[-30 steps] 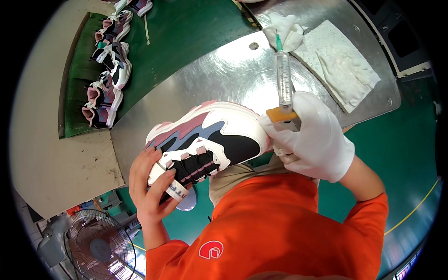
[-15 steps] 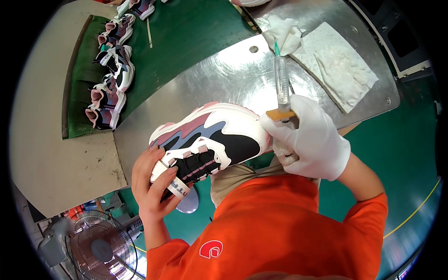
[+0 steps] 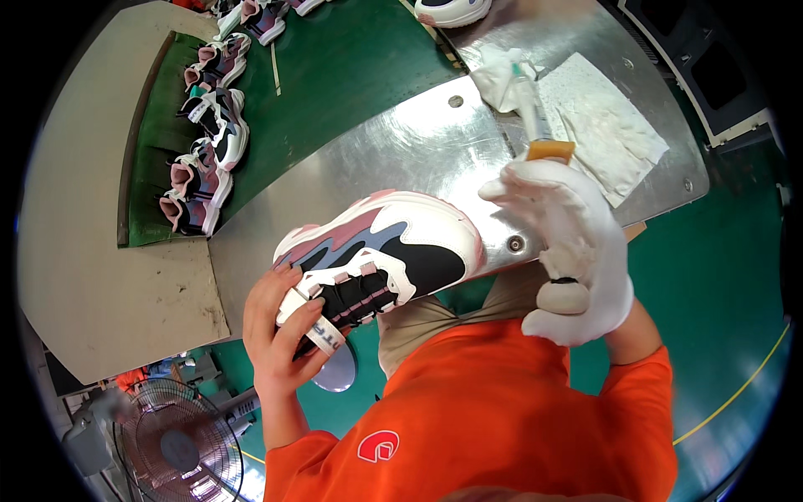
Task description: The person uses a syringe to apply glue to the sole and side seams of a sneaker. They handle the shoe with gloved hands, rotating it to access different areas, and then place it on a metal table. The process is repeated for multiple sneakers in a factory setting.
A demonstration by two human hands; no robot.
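My bare left hand (image 3: 280,330) is closed around the collar and tongue end of a sneaker (image 3: 376,251). The sneaker is white, black, blue and mauve. It lies tilted on its side above the table's near edge, its sole facing away from me and its toe to the right. In a white glove, my right hand (image 3: 581,251) is curled around a clear syringe (image 3: 534,113) with a green tip and an orange flange. The barrel points away from me and is blurred. The hand is apart from the shoe's toe, and its fingers hide the syringe's rear end.
A folded white cloth (image 3: 606,134) and a crumpled one (image 3: 495,79) lie on the metal table (image 3: 376,142). Several sneakers (image 3: 222,130) line the green belt at the left. Another shoe (image 3: 452,10) stands at the far edge. A fan (image 3: 178,448) is at the lower left.
My right hand has drawn away from the sneaker's toe to the right, rolling palm-up with the syringe. My left hand and the sneaker have barely shifted.
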